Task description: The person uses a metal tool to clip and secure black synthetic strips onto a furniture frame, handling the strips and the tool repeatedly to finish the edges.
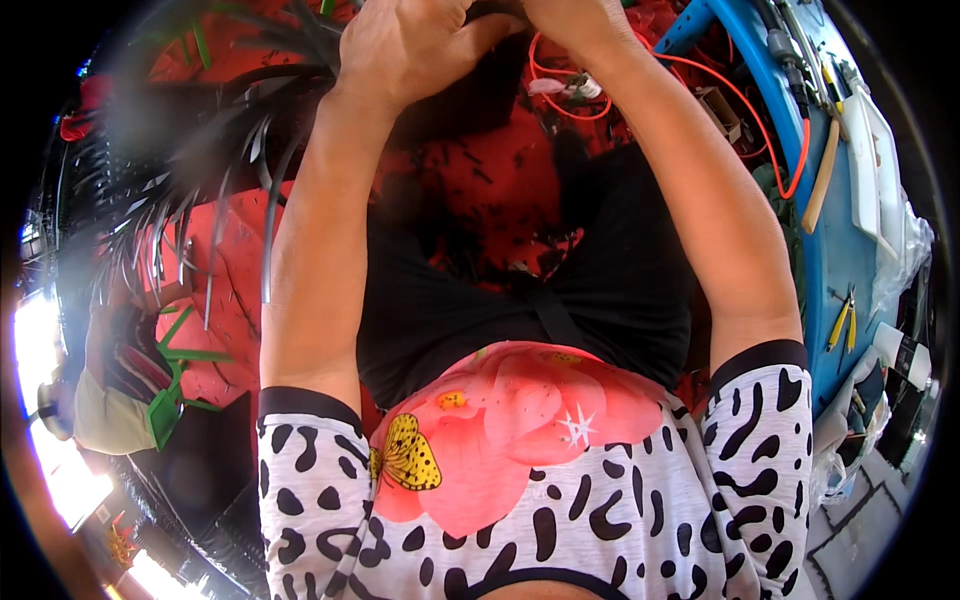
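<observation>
The left hand (405, 45) is curled into a loose fist near the top edge of the view, its fingers closed around the gathered ends of a bundle of dark strips (215, 165) that fans out and down to the person's left over the red floor (480, 180). The right hand (565, 15) sits just beside it and is mostly cut off by the top edge, so I cannot tell whether its fingers are closed or apart. Just below the right wrist lies a thin orange cable (745, 100), looping toward a blue workbench (830, 250) on the right, where a wooden-handled tool (822, 180) and yellow-handled pliers (842, 322) rest.
</observation>
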A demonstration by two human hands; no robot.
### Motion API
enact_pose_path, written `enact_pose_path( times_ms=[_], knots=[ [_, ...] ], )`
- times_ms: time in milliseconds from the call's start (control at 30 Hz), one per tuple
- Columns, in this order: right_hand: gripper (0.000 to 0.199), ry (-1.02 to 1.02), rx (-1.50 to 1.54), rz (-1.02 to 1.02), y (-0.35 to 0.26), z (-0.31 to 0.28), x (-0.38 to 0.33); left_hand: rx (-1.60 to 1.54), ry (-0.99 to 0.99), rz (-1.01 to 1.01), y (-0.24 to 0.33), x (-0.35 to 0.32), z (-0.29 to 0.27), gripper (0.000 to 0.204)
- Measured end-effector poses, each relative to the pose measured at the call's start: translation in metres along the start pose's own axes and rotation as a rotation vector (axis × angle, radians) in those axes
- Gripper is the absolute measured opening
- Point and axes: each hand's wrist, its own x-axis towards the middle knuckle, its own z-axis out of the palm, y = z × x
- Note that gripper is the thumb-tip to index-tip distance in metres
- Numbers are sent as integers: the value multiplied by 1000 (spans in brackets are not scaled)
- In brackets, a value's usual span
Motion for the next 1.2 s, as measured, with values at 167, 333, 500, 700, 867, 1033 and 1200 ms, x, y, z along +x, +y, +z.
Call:
enact_pose_path(
  times_ms=[167, 333, 500, 700, 867, 1033, 1200],
  knots=[
    [22, -509, 624, 396, -18, -36, 8, 25, 46, 16, 2, -5, 2, 25],
    [19, -610, 633, 324, -15, -41, 6, 40, 29, 7, 4, -6, 5, 25],
    [19, -336, 66, -113, -11, -25, 6, 26, 46, -27, 4, -7, 6, 25],
    [19, -384, -75, -5, -6, -19, 13, -3, 13, -176, 12, -2, 7, 26],
    [19, -423, -54, 172, -1, -12, 14, -22, 23, -143, 7, 1, 13, 27],
    [19, -499, -3, 187, 21, -1, 18, -19, 6, -155, 6, 3, 18, 27],
    [21, -513, -2, 36, 49, 20, 15, -27, -60, -255, 13, 3, 20, 26]
  ],
)
